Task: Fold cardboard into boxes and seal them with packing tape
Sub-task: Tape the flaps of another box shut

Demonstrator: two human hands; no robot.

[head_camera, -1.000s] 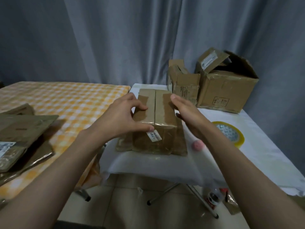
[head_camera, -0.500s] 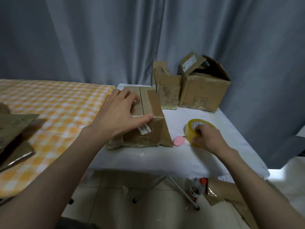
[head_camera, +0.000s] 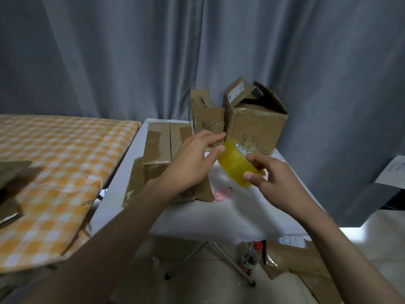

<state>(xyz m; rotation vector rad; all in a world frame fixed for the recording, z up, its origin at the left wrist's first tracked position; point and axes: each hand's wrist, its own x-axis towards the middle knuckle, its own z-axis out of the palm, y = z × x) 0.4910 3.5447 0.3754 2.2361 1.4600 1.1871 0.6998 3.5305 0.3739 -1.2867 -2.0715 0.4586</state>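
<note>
Translucent yellow tape roll [head_camera: 237, 165] gripped in right hand [head_camera: 274, 178].

right hand [head_camera: 277, 178] grips the yellow tape roll [head_camera: 237, 165] above the box [head_camera: 158, 148]; left hand [head_camera: 192, 159] fingertips touch it

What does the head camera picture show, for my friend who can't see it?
A person's right hand holds a yellow roll of packing tape above a white table, and the left hand reaches for the roll. A folded cardboard box lies below, two open boxes stand behind, and a small pink thing lies nearby.
</note>
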